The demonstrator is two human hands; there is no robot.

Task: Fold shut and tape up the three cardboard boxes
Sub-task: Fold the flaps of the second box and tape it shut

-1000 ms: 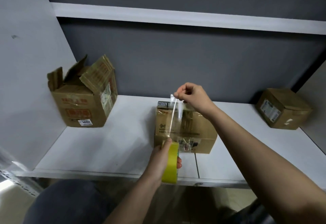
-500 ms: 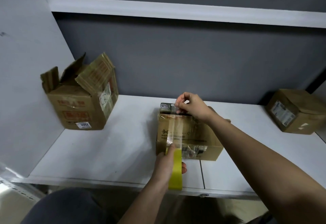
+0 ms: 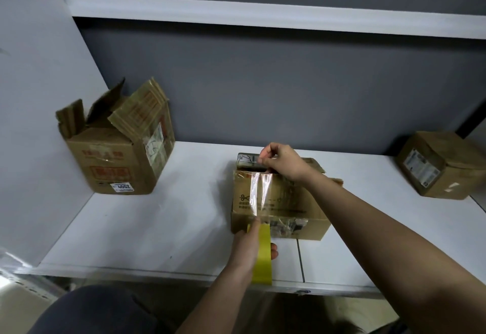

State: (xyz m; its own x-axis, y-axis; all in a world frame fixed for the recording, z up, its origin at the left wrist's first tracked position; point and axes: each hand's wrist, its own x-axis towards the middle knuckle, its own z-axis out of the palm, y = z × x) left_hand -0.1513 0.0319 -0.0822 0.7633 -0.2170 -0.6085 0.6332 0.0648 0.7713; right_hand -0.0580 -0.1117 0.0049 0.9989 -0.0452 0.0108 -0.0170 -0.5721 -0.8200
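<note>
A low cardboard box point(image 3: 289, 199) lies in the middle of the white shelf point(image 3: 157, 228), its flaps folded down. My left hand point(image 3: 249, 244) grips a yellow tape roll point(image 3: 263, 257) at the box's near edge. A clear strip of tape point(image 3: 259, 193) runs from the roll across the box top. My right hand point(image 3: 281, 162) pinches the strip's free end at the far edge of the box. A taller box point(image 3: 118, 160) with its flaps standing open sits at the left. A third, closed box point(image 3: 441, 165) sits at the far right.
A grey back wall and a light side panel at the left enclose the shelf. Another white shelf board point(image 3: 263, 15) runs overhead. A seam point(image 3: 299, 260) divides the shelf surface near the front edge. My dark-clad knee point(image 3: 100, 312) shows below.
My right hand has brought the tape end down from above the box to its far top edge, and the strip now lies close over the lid. The left hand stays at the near edge.
</note>
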